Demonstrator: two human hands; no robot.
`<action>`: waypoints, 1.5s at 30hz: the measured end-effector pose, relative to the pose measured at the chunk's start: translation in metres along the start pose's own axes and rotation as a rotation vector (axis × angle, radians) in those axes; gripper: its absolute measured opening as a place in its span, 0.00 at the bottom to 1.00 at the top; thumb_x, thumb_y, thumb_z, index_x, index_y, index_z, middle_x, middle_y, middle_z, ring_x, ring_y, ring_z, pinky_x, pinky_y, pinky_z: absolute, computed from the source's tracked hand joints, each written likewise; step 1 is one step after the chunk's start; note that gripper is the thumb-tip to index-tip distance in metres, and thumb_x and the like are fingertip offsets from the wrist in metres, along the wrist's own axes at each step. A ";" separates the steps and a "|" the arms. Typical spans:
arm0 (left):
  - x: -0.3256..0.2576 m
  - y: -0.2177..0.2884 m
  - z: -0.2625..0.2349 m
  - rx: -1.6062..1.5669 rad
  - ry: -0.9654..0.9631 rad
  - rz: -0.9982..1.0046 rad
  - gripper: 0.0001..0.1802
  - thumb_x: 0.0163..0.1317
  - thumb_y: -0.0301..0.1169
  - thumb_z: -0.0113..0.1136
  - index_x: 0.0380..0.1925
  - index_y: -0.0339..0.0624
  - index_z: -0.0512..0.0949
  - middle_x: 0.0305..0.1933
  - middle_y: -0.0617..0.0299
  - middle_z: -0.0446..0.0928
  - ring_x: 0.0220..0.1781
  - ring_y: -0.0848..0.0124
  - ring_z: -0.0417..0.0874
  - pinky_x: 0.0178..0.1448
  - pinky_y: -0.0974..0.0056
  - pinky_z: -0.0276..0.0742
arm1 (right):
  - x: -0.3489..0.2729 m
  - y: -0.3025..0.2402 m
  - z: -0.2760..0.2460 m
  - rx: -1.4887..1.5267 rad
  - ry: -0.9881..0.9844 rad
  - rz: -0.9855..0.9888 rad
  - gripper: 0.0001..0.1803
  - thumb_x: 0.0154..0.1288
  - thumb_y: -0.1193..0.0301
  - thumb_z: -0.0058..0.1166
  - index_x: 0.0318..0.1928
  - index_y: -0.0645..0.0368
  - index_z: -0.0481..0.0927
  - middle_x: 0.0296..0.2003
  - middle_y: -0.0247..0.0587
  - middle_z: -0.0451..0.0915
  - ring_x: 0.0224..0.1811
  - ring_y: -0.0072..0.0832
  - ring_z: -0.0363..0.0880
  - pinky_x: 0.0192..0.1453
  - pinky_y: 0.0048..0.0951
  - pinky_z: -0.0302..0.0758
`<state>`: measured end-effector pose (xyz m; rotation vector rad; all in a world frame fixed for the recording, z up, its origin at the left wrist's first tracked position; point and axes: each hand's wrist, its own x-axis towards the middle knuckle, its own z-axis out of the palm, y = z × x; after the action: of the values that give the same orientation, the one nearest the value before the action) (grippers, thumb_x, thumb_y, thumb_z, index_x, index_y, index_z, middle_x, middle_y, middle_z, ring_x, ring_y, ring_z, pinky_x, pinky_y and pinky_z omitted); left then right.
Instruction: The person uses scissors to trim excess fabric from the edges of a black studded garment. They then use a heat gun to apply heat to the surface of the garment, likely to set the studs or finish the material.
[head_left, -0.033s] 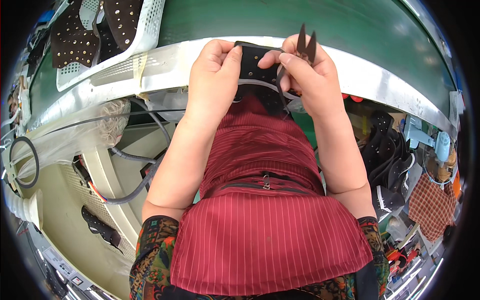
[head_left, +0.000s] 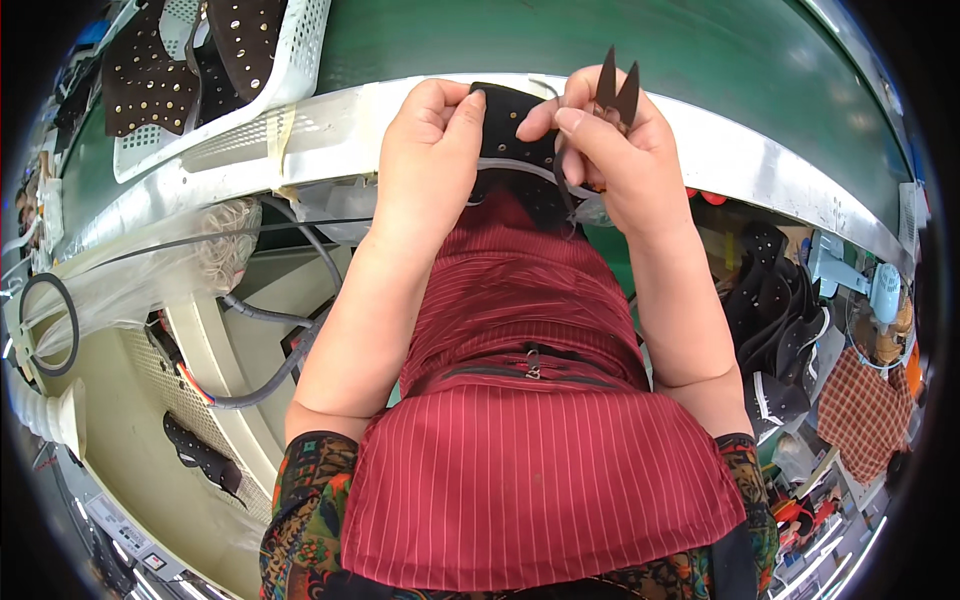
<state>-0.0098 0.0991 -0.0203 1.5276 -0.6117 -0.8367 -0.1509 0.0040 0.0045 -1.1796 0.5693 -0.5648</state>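
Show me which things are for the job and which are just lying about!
Seemingly for the job:
- black studded piece, pinched by the left hand
- dark-bladed snips, held in the right hand
- thin dark strip

Probably just lying about:
- checked cloth
- light-blue gadget
- clear plastic

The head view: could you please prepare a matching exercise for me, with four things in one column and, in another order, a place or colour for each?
Things:
1. Snips
2. Basket
3. Apron
4. Black piece

Places and colours:
A. Red with pale stripes
B. Held in the left hand
C. White, at the upper left
D. Held in the right hand, blades upward

Right pairs: 1-D, 2-C, 3-A, 4-B.
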 end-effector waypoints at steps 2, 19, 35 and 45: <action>0.000 0.001 0.002 -0.005 0.007 0.009 0.07 0.67 0.29 0.53 0.36 0.35 0.74 0.30 0.64 0.77 0.31 0.80 0.74 0.35 0.72 0.72 | 0.001 -0.001 -0.001 0.086 -0.050 -0.002 0.07 0.63 0.71 0.55 0.40 0.57 0.73 0.31 0.45 0.83 0.17 0.14 0.66 0.21 0.14 0.63; -0.002 0.007 -0.001 0.059 0.007 -0.025 0.10 0.64 0.30 0.57 0.41 0.33 0.79 0.32 0.64 0.80 0.34 0.79 0.77 0.39 0.72 0.74 | 0.015 0.017 0.007 -0.316 0.163 -0.006 0.10 0.60 0.69 0.60 0.37 0.64 0.80 0.26 0.32 0.79 0.24 0.13 0.71 0.28 0.17 0.68; 0.006 -0.008 -0.006 -0.267 -0.025 -0.205 0.13 0.66 0.28 0.53 0.46 0.31 0.76 0.38 0.62 0.79 0.37 0.78 0.78 0.41 0.73 0.74 | 0.030 0.035 0.013 -0.518 0.207 -0.002 0.12 0.58 0.66 0.58 0.36 0.64 0.79 0.20 0.35 0.75 0.21 0.19 0.70 0.27 0.24 0.68; 0.007 -0.005 -0.007 -0.226 -0.040 -0.184 0.11 0.64 0.28 0.56 0.42 0.32 0.77 0.35 0.63 0.79 0.34 0.80 0.77 0.38 0.74 0.74 | 0.032 0.033 0.017 -0.665 0.213 -0.024 0.15 0.58 0.64 0.56 0.36 0.65 0.80 0.22 0.47 0.79 0.22 0.31 0.77 0.31 0.30 0.73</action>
<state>-0.0004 0.0985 -0.0267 1.3768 -0.3942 -1.0430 -0.1129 0.0036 -0.0264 -1.7637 0.9716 -0.5405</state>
